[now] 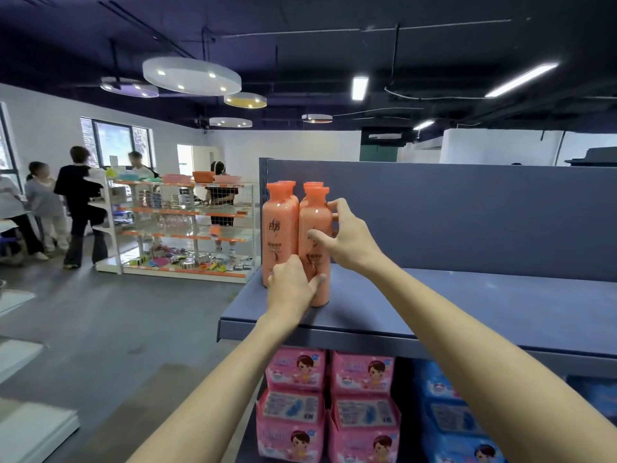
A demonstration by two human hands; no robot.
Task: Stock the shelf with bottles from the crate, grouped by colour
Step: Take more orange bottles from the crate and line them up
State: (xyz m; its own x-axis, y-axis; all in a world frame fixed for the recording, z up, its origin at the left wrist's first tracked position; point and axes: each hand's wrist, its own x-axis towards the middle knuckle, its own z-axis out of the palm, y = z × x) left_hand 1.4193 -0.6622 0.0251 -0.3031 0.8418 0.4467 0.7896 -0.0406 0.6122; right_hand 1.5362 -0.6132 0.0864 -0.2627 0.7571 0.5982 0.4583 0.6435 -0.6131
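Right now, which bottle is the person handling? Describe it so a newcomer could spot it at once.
Find the blue shelf above the pink packs. At its left end stand four orange bottles. It is the front right bottle, nearest the shelf's edge, the only one with the left hand at its base and the right hand around its side.

Blue shelf (467,312) with an upright back panel (467,212). Four orange bottles (279,228) stand upright in a tight cluster at its left end, two near the back panel and two nearer the front edge, touching one another. The rest of the shelf to their right is bare.
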